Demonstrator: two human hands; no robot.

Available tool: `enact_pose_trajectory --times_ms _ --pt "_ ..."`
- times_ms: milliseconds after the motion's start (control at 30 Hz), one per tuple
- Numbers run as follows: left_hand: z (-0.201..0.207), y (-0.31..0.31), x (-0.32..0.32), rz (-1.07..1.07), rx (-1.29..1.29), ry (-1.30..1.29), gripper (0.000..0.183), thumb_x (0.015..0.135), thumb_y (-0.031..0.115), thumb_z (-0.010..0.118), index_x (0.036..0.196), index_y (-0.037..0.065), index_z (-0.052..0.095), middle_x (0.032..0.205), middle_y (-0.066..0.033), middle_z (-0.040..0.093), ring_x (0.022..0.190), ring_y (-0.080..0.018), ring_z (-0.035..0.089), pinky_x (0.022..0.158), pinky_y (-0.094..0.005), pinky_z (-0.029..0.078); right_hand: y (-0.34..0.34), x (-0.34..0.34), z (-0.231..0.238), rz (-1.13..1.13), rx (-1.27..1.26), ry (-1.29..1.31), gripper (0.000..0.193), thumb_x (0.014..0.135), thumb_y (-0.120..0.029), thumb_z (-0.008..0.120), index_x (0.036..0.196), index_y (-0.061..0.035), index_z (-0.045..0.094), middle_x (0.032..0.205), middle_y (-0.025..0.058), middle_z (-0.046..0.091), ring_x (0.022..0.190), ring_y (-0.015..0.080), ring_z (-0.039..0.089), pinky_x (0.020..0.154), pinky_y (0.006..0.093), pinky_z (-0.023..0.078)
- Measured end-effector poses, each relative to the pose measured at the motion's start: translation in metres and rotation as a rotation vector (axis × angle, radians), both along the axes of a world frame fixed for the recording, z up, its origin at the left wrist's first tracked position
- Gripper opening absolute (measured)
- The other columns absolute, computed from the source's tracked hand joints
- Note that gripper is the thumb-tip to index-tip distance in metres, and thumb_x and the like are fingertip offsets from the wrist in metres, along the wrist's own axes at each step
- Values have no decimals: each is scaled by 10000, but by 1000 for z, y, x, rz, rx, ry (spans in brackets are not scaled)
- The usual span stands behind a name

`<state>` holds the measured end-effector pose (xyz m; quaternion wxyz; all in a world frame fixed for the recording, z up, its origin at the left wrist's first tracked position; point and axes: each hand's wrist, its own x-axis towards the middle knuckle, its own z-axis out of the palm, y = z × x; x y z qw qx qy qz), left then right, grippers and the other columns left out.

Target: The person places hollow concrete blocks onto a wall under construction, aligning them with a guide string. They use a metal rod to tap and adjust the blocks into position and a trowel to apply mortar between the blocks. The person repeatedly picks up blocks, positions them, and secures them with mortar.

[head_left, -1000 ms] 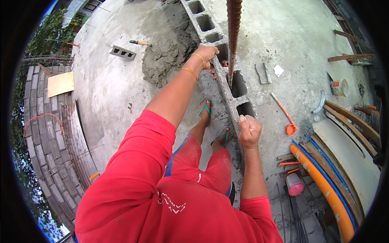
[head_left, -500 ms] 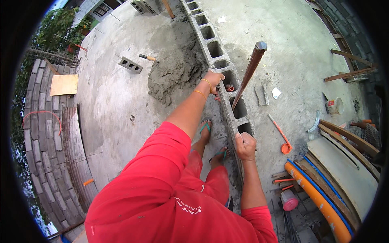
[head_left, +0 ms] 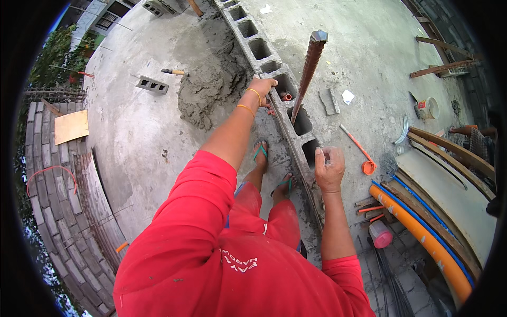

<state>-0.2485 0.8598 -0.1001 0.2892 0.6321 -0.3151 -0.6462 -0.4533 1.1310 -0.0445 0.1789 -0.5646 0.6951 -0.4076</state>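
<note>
My left hand [head_left: 261, 89] grips the near upper edge of a grey hollow concrete block [head_left: 289, 112] in a long row, its fingers over the rim by a hollow. Yellow bands ring that wrist. My right hand [head_left: 329, 168] is curled into a loose fist with the thumb up, just right of the block's near end; I see nothing in it. A rusty ribbed steel bar [head_left: 309, 74] stands up out of one hollow. Inside the hollow by my left hand shows an orange pipe end [head_left: 286, 97].
Left of the row lies a wet mortar heap [head_left: 211, 95] with a wooden-handled trowel [head_left: 175, 72] at its edge. A loose hollow block [head_left: 152, 84] lies beyond. To the right are a broken block piece [head_left: 329, 101], an orange dipper [head_left: 368, 167], a bucket [head_left: 428, 108] and an orange pipe [head_left: 422, 243].
My right hand has come off the block's end and moved right, fingers still curled. My left hand stays on the block. The whole view has shifted slightly.
</note>
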Motion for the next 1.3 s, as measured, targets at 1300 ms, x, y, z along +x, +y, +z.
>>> enact_pose_trajectory --times_ms 1300 --pt "-36 -11 14 -31 -60 68 591 840 20 682 1344 7 374 1122 -168 582 899 -282 639 740 -456 573 -1 3 -24 -148 587 124 426 832 -176 634 1258 -156 612 1055 172 705 874 415 686 778 506 549"
